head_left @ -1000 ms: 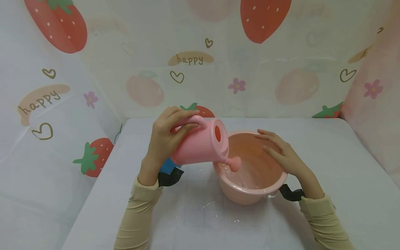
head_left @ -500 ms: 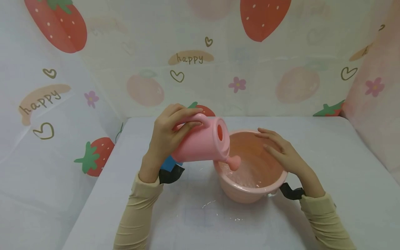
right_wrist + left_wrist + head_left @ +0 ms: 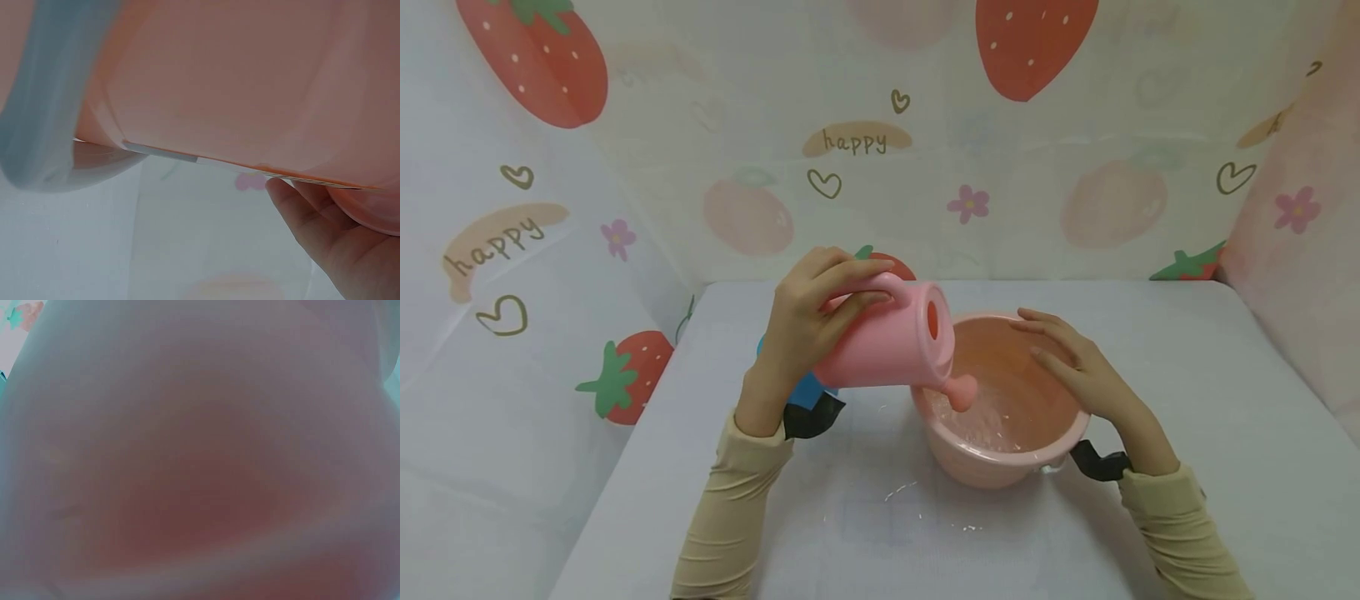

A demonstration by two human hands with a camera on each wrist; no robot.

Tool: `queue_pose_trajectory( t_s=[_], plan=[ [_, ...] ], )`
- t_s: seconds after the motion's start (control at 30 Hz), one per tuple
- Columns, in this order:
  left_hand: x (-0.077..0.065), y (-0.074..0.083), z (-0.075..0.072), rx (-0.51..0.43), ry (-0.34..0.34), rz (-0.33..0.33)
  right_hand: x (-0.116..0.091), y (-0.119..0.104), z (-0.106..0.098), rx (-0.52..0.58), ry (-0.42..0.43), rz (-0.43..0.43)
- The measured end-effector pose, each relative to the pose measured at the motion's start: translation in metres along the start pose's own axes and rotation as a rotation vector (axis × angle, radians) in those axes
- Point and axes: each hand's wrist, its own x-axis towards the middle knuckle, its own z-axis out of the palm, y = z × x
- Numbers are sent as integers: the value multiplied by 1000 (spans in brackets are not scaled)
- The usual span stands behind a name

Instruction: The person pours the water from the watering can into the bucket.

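Observation:
In the head view my left hand (image 3: pixel 812 304) grips the handle of a pink toy watering can (image 3: pixel 883 342). The can is tilted onto its side, with its round spout head (image 3: pixel 961 392) over the left part of a pink bucket (image 3: pixel 985 471). Rippled water glints at the bucket's bottom. My right hand (image 3: pixel 1075 362) lies over the bucket's right rim, fingers extended and loosely spread. A pink surface (image 3: pixel 206 506) fills the left wrist view, badly blurred. In the right wrist view, fingertips of my right hand (image 3: pixel 337 244) are right at a pink wall (image 3: pixel 237 81).
The bucket stands on a white-covered table (image 3: pixel 820 533). Small water drops (image 3: pixel 972 527) lie in front of it. A patterned white sheet (image 3: pixel 880 208) rises behind the table, with similar sheets at both sides. Black wrist straps (image 3: pixel 814 417) hang under the wrists.
My left hand and the watering can have shifted slightly right and up, and the can is a little more level. The water's ripples differ. My right hand and the bucket stay in place.

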Motion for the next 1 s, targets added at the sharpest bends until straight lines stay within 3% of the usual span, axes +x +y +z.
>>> queue_pose_trajectory(
  t_s=[0.1,0.33,0.57,1.0],
  plan=[
    [1,0,1,4,-7,10,0,0,0,5,0,1],
    [4,0,2,6,-19,40,0,26,3,5,7,-12],
    [7,2,3,9,-25,56,-1,-1,0,11,3,-13],
    [12,4,3,48,-62,66,0,-1,0,7,6,-8]
  ],
)
